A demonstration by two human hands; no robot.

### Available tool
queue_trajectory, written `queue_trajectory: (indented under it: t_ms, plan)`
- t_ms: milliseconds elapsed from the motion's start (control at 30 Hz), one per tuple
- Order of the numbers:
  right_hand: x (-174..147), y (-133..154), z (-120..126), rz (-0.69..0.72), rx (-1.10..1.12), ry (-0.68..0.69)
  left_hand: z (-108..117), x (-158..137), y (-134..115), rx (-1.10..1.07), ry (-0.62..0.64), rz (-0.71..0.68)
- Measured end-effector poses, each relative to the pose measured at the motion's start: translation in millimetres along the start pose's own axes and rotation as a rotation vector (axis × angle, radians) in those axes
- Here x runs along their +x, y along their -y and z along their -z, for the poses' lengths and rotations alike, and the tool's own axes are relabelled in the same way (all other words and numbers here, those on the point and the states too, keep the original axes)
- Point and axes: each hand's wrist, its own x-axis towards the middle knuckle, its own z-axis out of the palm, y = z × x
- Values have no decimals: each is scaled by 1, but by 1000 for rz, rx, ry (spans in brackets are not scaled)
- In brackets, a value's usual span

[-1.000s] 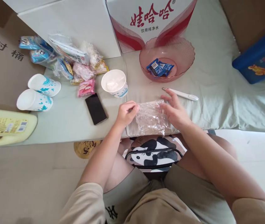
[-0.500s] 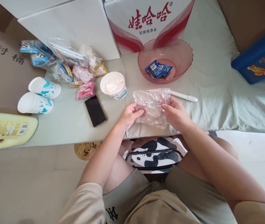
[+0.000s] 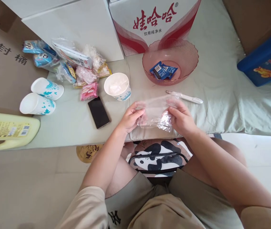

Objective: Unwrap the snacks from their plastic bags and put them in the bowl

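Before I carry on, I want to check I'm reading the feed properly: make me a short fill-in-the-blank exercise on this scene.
Counting the left hand and right hand, the number of hands on the plastic is ____.
The phone lies nearer the ____ hand.
The bowl holding blue packets is ____ in colour.
The blue container is at the picture's ____ edge.

Missing words: two; left; pink; right.

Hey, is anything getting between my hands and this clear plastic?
Nothing visible is: your left hand and right hand hold the clear plastic directly, one at each side. The paper cup stands beyond it, off to the left.
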Motion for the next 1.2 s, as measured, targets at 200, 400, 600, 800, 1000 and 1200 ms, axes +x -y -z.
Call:
queue_trajectory:
  t_ms: [200,400,600,800,1000,1200]
  plan:
    - [0,1,6,-8,-3,85,6,-1,-7,-77,54,-28]
    - [8,-8,5,-50,-163,-52,17,6,3,224,-33,-210]
    - [11,-9,9,160,-293,-249,19,9,8,410,-306,-341]
    - [-7,-5,-3,376,-741,62,-6,2,21,391,-64,-289]
    - [-9,-11,-11,232,-621,26,-19,2,22,296,-12,-214]
    - [1,-14,-3,222,-593,5,-19,-2,25,289,16,-185]
